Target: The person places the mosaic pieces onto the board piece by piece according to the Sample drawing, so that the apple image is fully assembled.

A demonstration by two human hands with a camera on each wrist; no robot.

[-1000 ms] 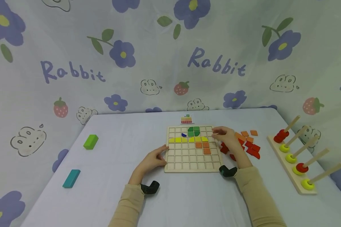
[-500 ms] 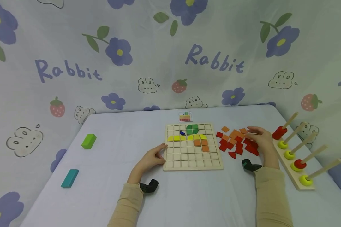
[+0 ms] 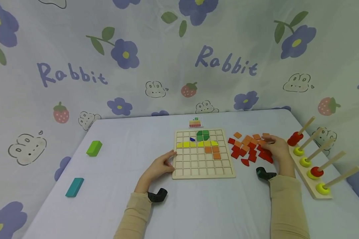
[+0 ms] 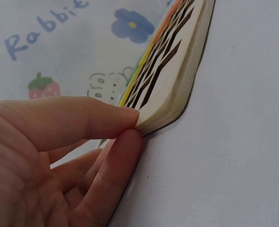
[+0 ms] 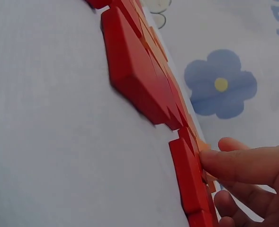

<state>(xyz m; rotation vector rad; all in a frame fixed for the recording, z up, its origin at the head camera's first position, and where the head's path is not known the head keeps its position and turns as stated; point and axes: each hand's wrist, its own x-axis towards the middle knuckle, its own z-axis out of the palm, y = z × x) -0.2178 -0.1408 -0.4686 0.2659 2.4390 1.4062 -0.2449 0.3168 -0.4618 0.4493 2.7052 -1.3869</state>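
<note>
Wooden grid board (image 3: 203, 166), square, lying flat near the middle of the table, slightly toward its right edge. Its upper rows hold green pieces (image 3: 202, 135), one small blue piece (image 3: 192, 139), a row of yellow pieces (image 3: 197, 144) and three orange squares (image 3: 214, 152); the lower cells are unfilled. The left hand (image 3: 158, 167) touches the board's left edge with thumb and fingertip. Loose red and orange tiles (image 3: 249, 148), flat and closely packed, lie just right of the board; the right hand (image 3: 276, 147) rests on their right side, fingertips touching the tiles.
</note>
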